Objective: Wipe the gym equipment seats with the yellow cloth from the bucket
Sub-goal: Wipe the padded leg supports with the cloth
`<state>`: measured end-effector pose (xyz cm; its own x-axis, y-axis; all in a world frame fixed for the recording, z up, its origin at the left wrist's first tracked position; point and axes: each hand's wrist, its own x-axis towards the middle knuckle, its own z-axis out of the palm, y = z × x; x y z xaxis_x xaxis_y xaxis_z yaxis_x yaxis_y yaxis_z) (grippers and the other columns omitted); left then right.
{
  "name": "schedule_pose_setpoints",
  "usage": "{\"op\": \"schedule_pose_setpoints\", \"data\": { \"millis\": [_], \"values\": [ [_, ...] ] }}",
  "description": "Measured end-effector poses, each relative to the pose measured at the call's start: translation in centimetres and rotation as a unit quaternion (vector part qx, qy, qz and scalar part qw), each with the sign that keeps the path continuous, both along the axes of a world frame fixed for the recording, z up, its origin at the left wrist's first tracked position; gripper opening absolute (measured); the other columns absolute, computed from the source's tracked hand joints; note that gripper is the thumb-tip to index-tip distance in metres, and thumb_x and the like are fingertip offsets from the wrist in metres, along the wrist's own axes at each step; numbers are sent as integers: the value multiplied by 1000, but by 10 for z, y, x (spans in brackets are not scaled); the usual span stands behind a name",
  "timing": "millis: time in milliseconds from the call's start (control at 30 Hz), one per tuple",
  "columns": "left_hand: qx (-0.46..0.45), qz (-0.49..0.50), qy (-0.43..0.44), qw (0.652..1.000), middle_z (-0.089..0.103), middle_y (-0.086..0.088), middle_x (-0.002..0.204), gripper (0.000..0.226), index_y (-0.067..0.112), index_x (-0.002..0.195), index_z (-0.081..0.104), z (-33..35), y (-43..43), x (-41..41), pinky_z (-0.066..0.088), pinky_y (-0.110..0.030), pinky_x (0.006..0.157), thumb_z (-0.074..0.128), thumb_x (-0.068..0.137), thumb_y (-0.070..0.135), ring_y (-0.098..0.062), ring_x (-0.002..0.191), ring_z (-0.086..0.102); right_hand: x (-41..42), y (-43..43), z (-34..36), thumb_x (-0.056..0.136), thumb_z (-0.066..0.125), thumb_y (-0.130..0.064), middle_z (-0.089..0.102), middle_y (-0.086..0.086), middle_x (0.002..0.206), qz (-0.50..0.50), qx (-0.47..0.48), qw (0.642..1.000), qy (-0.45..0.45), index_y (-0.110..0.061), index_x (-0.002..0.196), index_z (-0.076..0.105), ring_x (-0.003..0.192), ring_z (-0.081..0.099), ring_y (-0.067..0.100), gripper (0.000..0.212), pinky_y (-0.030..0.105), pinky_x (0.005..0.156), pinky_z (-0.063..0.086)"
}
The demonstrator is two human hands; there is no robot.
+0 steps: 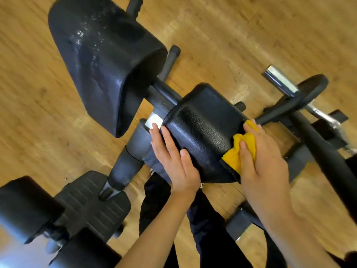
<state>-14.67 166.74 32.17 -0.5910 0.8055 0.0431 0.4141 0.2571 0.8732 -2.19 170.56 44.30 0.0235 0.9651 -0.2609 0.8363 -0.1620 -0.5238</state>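
You are in the wiping step, working on the small seat pad (201, 132) in the middle of the machine. Your right hand (266, 161) holds the yellow cloth (237, 153) bunched under the palm. The thumb and first finger are curled over it, pressing it against the right end of that pad. Your left hand (173, 161) lies on the pad's left end with fingers nearly straight and the thumb laid over the top, bracing the pad and gripping nothing.

The big seat pad (100, 60), far and to the left, shows wet specks on its top, so it has probably had its wipe. The top of the small pad looks dry and probably comes next. That calls for drawing the cloth leftward across the top toward your left hand, then moving that hand off so the left end gets covered too.

To the right, a thick black bar (318, 147) runs just beside your right hand, with a weight plate (309, 89) and a chrome post (278, 78) beyond it. These leave little room for your right hand at that end. A ribbed foot plate (90, 206) and a roller (23, 206) sit near left on the wooden floor (212, 26). The bucket is out of view.
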Motion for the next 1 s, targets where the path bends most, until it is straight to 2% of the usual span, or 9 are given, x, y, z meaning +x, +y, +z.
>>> {"op": "schedule_pose_setpoints", "data": {
  "millis": [100,200,267,367,433,533,667,833,1000],
  "values": [
    [-14,-27,-9,999,3,-16,171,71,7,161,7,7,-1,-3,9,-63,124,11,108,53,-29,159,0,-12,47,-11,105,39,-36,65,5,126,-11,-49,998,-42,-25,126,57,121,57,33,30,41,93,45],
    [-30,-67,-25,997,-1,-11,172,76,9,162,5,18,-10,-11,10,-55,127,16,106,58,-25,159,0,-18,81,-20,105,35,-44,62,10,95,7,-100,992,-76,-20,99,47,93,59,41,28,41,70,39],
    [-50,-98,-25,994,-2,-4,172,68,17,163,4,24,-18,-20,13,-54,127,23,108,52,-19,159,0,-9,66,-20,106,35,-44,61,7,99,16,-63,996,-61,-18,114,53,94,59,37,32,41,72,42],
    [-86,-141,-20,986,-4,10,171,61,37,161,-1,35,-24,-36,16,-50,128,27,107,43,-9,158,2,7,9,-19,106,43,-35,52,1,148,-58,19,997,49,-20,147,47,139,44,21,44,41,110,41],
    [-91,-165,-18,982,-1,12,171,60,39,159,0,43,-26,-43,16,-43,129,27,106,45,-5,157,4,6,-24,-26,106,43,-37,41,-4,157,-159,37,971,175,-24,153,39,147,34,10,50,36,119,32],
    [-105,-173,-21,979,6,9,170,60,37,158,4,50,-24,-48,16,-36,128,27,103,47,-3,156,9,-8,-44,-37,103,36,-53,49,-5,151,-285,43,910,298,-38,155,29,138,47,13,54,38,113,41],
    [-88,-188,-36,978,21,1,166,64,21,162,17,52,-20,-58,25,-47,126,35,103,41,-13,154,22,-21,-43,-39,106,37,-44,50,-24,143,-366,63,859,353,-35,155,32,124,48,-12,50,6,98,38],
    [-45,-232,72,969,18,-9,166,60,-1,156,27,69,-15,-65,18,-9,118,47,102,17,6,150,16,-40,-51,-46,108,36,-38,46,-44,120,-451,83,775,436,-34,150,40,106,43,-33,43,-6,86,30],
    [80,-425,232,871,17,-21,166,58,5,155,27,53,-12,-73,21,-61,123,47,103,20,-34,156,16,-74,-84,-72,109,34,-36,55,-26,135,-474,76,724,495,-37,150,40,125,48,-13,42,21,109,38]
  ]
}}
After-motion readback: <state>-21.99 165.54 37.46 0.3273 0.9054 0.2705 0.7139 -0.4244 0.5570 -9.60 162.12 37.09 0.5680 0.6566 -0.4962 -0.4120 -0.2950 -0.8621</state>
